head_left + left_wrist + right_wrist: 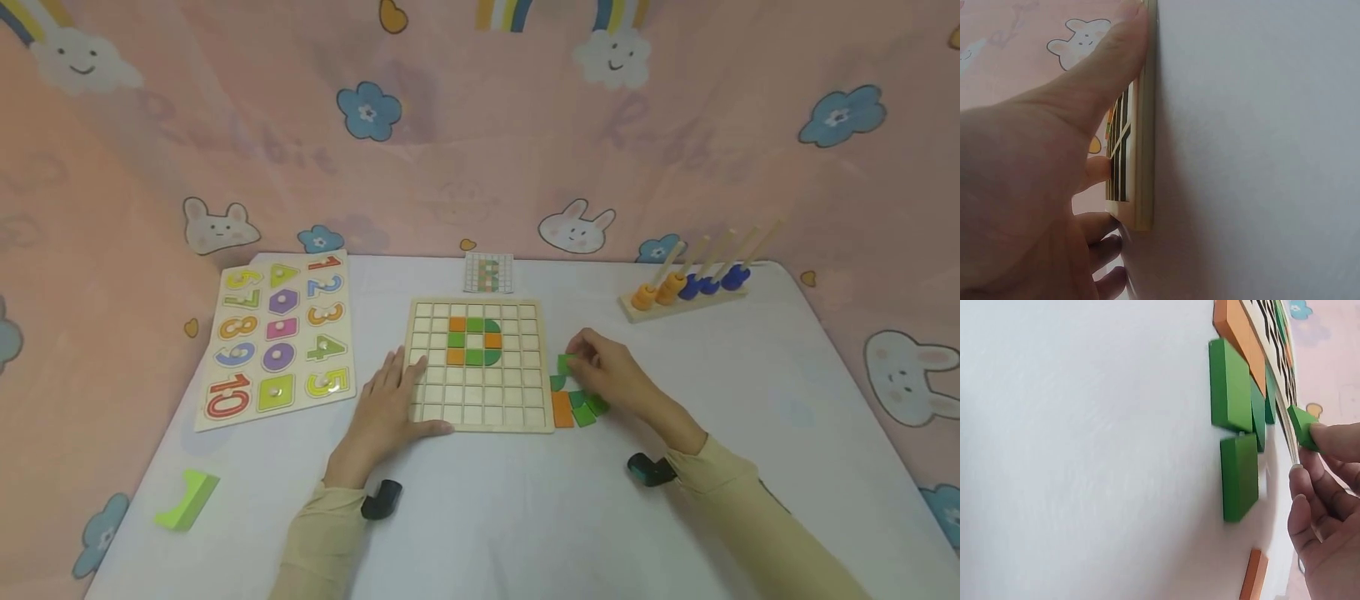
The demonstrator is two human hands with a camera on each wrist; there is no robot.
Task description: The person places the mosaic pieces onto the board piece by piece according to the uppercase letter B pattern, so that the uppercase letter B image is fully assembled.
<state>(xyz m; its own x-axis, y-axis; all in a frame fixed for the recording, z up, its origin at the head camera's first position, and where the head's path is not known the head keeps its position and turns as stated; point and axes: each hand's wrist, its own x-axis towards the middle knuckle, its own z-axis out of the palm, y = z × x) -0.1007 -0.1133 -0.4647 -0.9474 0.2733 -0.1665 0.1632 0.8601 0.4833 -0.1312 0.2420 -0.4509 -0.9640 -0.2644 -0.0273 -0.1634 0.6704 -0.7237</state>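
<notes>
While the right hand (pixel 615 371) pinches a green tile (pixel 1301 427) between thumb and fingertips, just right of the grid board (pixel 525 396), the left hand (pixel 386 407) rests at the board's left side, fingers pretty straight and spread, thumb along the near edge. Right below the pinching hand there's a little bunch of loose tiles (pixel 583 415), orange and green, some of the green ones with a curved side, sitting against the board's right edge. On the board itself, eight orange and green pieces (pixel 474 358) make a ring around one bare cell. Just past the far edge sits a small card (pixel 489 273) with a similar pattern printed on it. Further out on the white counter (pixel 480 517): number puzzle (pixel 300 398) off to the left, light green block (pixel 191 502) nearer the person, and a peg stand (pixel 645 315) with orange and blue beads at far right.
</notes>
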